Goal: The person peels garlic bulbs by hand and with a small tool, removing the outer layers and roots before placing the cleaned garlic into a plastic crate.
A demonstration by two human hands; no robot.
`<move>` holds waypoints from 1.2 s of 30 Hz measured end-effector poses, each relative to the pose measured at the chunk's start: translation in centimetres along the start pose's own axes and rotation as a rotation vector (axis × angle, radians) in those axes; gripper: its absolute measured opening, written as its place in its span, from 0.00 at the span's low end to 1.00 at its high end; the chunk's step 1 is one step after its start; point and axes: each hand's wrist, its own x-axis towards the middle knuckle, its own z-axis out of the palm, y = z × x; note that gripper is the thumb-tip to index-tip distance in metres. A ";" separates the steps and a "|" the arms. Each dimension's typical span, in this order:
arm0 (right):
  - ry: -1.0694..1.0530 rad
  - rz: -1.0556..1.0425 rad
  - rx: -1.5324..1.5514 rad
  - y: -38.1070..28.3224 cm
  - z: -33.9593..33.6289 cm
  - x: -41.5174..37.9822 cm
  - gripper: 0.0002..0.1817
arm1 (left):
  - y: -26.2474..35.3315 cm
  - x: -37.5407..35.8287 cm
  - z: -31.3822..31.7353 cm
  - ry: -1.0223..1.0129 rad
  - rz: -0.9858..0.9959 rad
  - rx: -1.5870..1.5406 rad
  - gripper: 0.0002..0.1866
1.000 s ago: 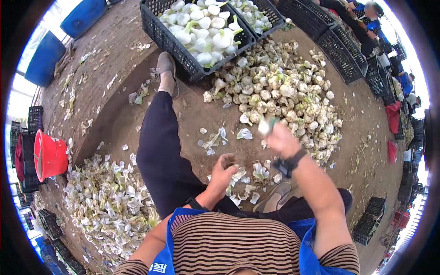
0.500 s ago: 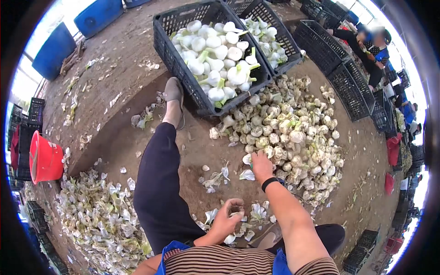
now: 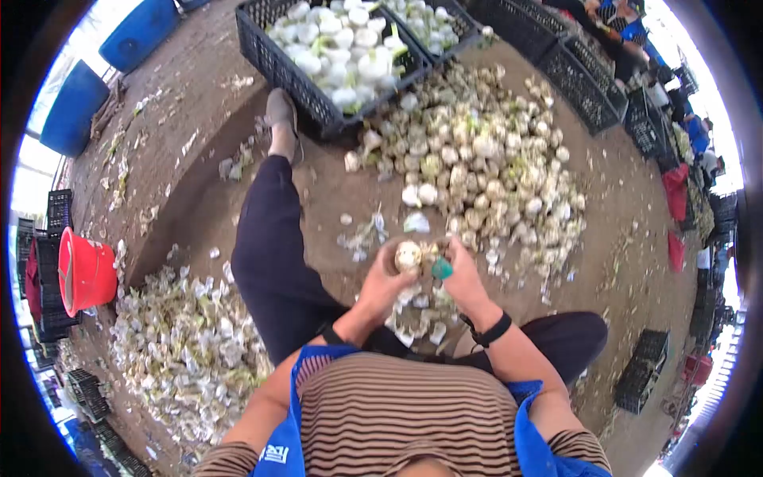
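In front of my lap, my left hand (image 3: 385,277) is closed around a whitish garlic bulb (image 3: 408,255), its fingers curled round the side and underneath. Close beside it, my right hand (image 3: 467,280) pinches a small green object (image 3: 442,269), whose exact kind I cannot make out. Between the two hands a pale brownish stem or root end (image 3: 431,250) sticks out from the bulb toward my right fingers. Beyond them lies a large heap of unpeeled garlic bulbs (image 3: 485,151), with two whiter bulbs (image 3: 419,195) at its near left edge.
A black crate (image 3: 298,83) of cleaned white garlic stands ahead, a second crate (image 3: 447,49) beside it. Peeled skins (image 3: 187,350) are heaped left of my leg, near a red bucket (image 3: 87,272). More black crates (image 3: 584,83) and people stand at right.
My right hand has come back from the garlic heap to my left hand. A bulb now sits in my left hand. The view has tilted down toward my body.
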 end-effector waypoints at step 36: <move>0.024 0.170 1.303 -3.1 -1.4 -1.4 0.17 | 1.8 -2.4 -1.0 -0.391 -0.235 -0.528 0.27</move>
